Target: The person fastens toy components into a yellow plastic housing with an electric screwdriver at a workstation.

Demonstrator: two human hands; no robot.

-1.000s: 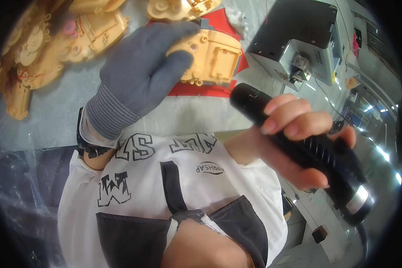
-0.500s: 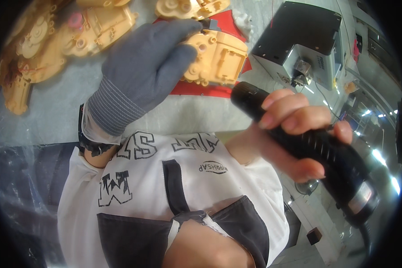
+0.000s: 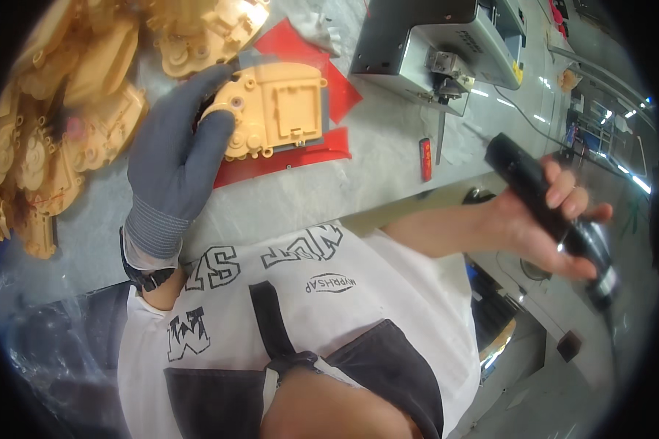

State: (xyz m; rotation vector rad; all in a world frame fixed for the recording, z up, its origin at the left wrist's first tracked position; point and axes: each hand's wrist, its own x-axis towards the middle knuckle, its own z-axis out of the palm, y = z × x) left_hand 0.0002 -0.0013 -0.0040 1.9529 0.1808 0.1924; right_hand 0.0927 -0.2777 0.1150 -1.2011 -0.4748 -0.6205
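Two hands at work – one gloved, one bare. Left hand (image 3: 176,157), in a grey knit glove, lies over the left edge of a tan plastic housing (image 3: 280,110), fingers curled onto its side w/ the round bosses; it is pressed against the part, but whether the fingers close fully round it can't be told from this angle. The housing sits flat on a red mat (image 3: 300,146) on the grey workbench (image 3: 388,146), its square recessed face turned up.

Right hand (image 3: 545,219), bare, is off to the right, well apart from the housing and beyond the bench edge. Its fingers are wrapped tight round a black power screwdriver (image 3: 542,201), barrel slanting up-left, its tip end toward the bench.

Lots more tan plastic parts (image 3: 58,139) are heaped at the left of the bench, some just beside the gloved wrist. A grey machine (image 3: 432,44) stands at the far right of the bench – a small red piece (image 3: 425,159) lies near it. Below, the person's white printed shirt and dark apron (image 3: 388,373) fill the lower view.
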